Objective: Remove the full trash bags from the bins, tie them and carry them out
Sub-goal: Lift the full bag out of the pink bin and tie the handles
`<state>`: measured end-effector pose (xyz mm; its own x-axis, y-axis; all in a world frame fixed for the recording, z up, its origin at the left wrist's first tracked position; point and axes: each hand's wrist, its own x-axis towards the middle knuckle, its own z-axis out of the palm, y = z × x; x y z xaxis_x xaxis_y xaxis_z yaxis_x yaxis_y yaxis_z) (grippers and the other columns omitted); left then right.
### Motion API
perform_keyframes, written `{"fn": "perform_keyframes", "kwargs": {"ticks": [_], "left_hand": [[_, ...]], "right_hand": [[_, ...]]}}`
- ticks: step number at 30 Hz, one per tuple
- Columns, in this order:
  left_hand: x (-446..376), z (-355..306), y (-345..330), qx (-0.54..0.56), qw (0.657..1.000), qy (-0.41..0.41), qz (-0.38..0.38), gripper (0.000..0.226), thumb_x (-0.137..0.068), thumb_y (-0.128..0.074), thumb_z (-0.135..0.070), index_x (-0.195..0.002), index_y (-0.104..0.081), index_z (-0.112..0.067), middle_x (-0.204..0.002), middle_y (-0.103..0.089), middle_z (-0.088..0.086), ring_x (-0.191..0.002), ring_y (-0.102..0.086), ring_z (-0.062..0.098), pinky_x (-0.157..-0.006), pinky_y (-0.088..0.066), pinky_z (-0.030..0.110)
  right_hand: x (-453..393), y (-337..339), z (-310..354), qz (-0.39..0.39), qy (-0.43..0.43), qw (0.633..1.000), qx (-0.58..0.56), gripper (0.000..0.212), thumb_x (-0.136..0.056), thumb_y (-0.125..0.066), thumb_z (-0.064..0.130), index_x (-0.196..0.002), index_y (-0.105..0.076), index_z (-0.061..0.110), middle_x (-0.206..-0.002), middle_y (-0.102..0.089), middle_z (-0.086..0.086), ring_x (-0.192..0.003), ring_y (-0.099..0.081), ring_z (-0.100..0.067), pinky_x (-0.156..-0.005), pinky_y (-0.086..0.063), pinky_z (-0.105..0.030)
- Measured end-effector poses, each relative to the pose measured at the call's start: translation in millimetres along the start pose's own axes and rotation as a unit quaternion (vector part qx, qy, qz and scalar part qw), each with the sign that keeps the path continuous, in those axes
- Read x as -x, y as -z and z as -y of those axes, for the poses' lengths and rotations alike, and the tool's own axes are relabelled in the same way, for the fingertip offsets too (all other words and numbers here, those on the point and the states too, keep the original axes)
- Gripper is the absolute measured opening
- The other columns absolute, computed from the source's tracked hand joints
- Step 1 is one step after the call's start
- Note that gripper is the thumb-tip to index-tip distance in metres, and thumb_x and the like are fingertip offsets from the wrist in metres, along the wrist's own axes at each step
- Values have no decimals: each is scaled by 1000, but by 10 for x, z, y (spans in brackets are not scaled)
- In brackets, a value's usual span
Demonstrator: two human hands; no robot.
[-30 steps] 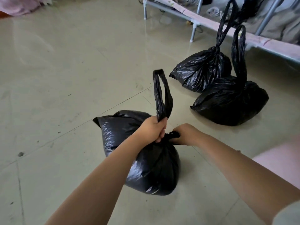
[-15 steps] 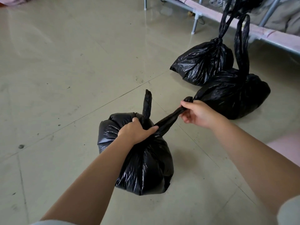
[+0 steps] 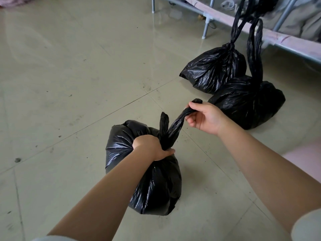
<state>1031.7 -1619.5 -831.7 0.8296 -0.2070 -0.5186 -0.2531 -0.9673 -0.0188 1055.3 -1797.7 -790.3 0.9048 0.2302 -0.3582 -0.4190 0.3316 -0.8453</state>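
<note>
Black bag neck under left grip; right grip pulls its handle.

The floor is pale and shiny, with thin lines that cross it and small dark specks. A metal bed frame stands at the far right side of the floor. Its grey legs rest on the floor, and a pinkish rail runs along its edge. Grey-brown cloth lies piled under the bed frame. A bit of pink cloth lies at the far left corner of the floor.
</note>
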Motion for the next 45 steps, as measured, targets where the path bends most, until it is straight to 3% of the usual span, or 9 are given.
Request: {"fn": "perform_keyframes", "kwargs": {"ticks": [7,10,15,19,22,28,37,42,45], "left_hand": [[-13,101,-9,71,997,-19,-13,58,-93,-24,-52,-115,-60,-11,-120,-62,10,-112,-55,30,-85,-42,34],[28,207,106,172,983,-37,49,59,-95,-23,-49,-136,-43,-12,-143,-44,12,-133,-39,27,-108,-27,32],[94,268,203,254,959,-83,91,53,-93,-33,-49,-139,-39,-22,-144,-44,4,-134,-37,20,-109,-23,25],[137,221,219,274,954,-106,59,48,-92,-35,-49,-128,-50,-22,-127,-58,6,-122,-49,19,-101,-29,21],[109,276,263,392,917,-67,-39,48,-92,-37,-47,-115,-58,-10,-114,-63,16,-112,-55,27,-100,-40,27],[74,442,389,586,808,19,-61,42,-96,-42,-29,-57,-47,-16,-22,-39,-3,-20,-34,4,-28,-27,8],[56,496,404,806,585,38,83,27,-97,-38,-11,-77,-54,-5,-59,-65,10,-40,-62,12,-41,-52,18],[25,521,284,840,533,91,51,26,-86,-52,7,-65,-54,-9,-47,-66,1,-53,-64,13,-43,-55,20],[17,510,188,845,524,92,50,32,-80,-53,16,-61,-51,-10,-55,-61,0,-62,-63,13,-47,-56,20]], "right_hand": [[-15,59,-42,-29,26,999,-38,25,-93,-34,3,-85,-55,10,-61,-71,-3,-58,-68,-13,-52,-56,-21],[-62,116,-108,-107,47,981,156,33,-88,-34,-9,-105,-53,12,-104,-63,-7,-98,-57,-19,-71,-51,-27],[-53,3,-285,52,55,742,666,87,-76,-56,0,-144,-12,33,-157,5,3,-144,5,-20,-113,-17,-38],[-87,-187,-331,83,73,653,749,47,-79,-55,8,-123,-50,23,-157,-6,1,-144,5,-24,-108,-26,-42],[-66,-243,-244,66,43,691,718,12,-89,-41,10,-87,-52,5,-106,-57,-17,-111,-50,-32,-69,-35,-31],[17,-416,57,66,4,745,663,35,-95,-36,17,-60,-31,18,-63,-36,1,-50,-35,-13,-40,-32,-19],[187,-564,92,133,5,793,594,32,-94,-38,26,-64,-51,23,-29,-35,7,-29,-32,-8,-35,-29,-13],[248,-424,-192,196,-169,834,487,33,-97,-32,20,-70,-52,17,-28,-31,10,-29,-26,-4,-48,-34,-23],[267,-375,-294,217,-230,782,537,33,-97,-31,23,-72,-51,15,-38,-33,9,-37,-28,-9,-50,-38,-21]]}}
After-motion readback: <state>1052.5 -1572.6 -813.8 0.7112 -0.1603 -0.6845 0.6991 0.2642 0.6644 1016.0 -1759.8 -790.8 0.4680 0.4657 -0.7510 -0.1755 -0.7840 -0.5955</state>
